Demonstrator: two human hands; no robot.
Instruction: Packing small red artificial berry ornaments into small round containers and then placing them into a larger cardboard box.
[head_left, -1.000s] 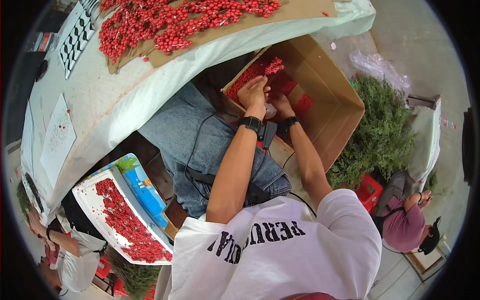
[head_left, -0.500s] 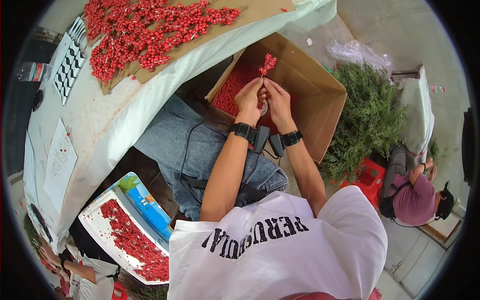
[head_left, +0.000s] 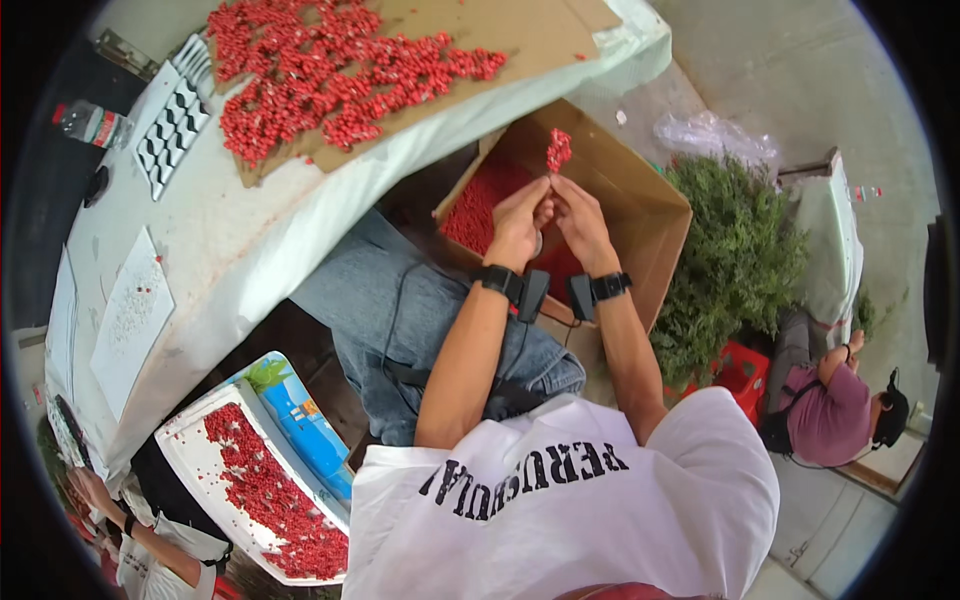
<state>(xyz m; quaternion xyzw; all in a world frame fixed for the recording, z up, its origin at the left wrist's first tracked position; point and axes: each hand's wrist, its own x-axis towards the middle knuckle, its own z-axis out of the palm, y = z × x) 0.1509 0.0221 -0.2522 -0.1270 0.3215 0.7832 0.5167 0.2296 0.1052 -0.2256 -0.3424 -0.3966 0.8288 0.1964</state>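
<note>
Berry sprig [head_left: 558,150] up over cardboard box [head_left: 640,195], stem pinched low in left hand's [head_left: 517,225] fingertips, right hand [head_left: 583,225] pinching there too. Danger now: hard squeeze or twist could snap thin stem; slack pinch could drop sprig among loose berries [head_left: 468,215].

white-covered table [head_left: 230,225] | cardboard [head_left: 545,28] | black-and-white patterned item [head_left: 174,135] | white sheet [head_left: 130,300]

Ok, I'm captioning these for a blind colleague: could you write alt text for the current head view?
A person's left-hand grip and right-hand grip meet at the base of a red berry sprig above an open cardboard box with red berries inside. More red clusters lie on a cardboard sheet over a white-covered table; leafy greenery stands right of the box.
</note>
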